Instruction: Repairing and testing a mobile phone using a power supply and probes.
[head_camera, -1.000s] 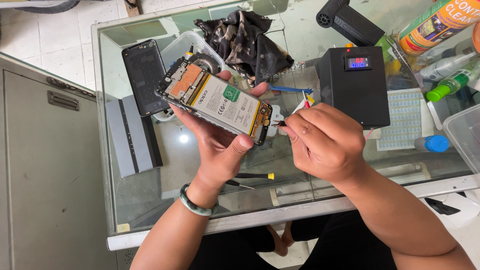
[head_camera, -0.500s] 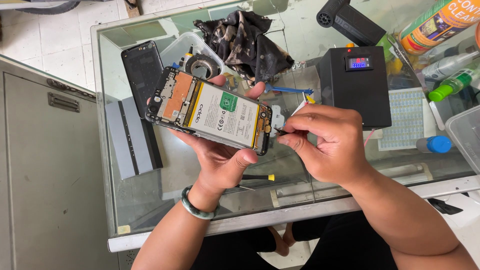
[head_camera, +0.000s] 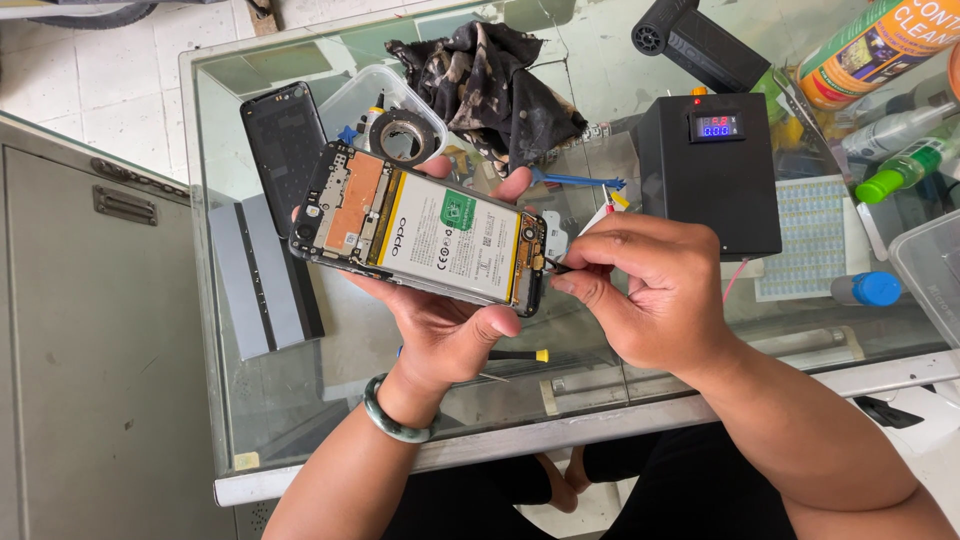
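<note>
My left hand (head_camera: 445, 325) holds an opened smartphone (head_camera: 420, 230) from below, back cover off, its white battery and orange circuit parts facing up. My right hand (head_camera: 650, 290) is at the phone's right end, fingers pinched around a thin tool (head_camera: 560, 262) whose tip touches the small board there. A green bangle (head_camera: 395, 415) circles my left wrist. The phone's black back cover (head_camera: 285, 150) lies on the glass table to the upper left.
On the glass table (head_camera: 300, 400) stand a black box with a lit digital display (head_camera: 710, 170), a crumpled dark cloth (head_camera: 490, 85), a roll of black tape in a clear tray (head_camera: 400, 135), bottles (head_camera: 900, 165) at right, and a yellow-tipped screwdriver (head_camera: 515, 355). A grey cabinet (head_camera: 95, 330) is at left.
My left hand has swung the phone closer to level and slightly left. My right hand stayed at its right end, now with the tool tip on the board.
</note>
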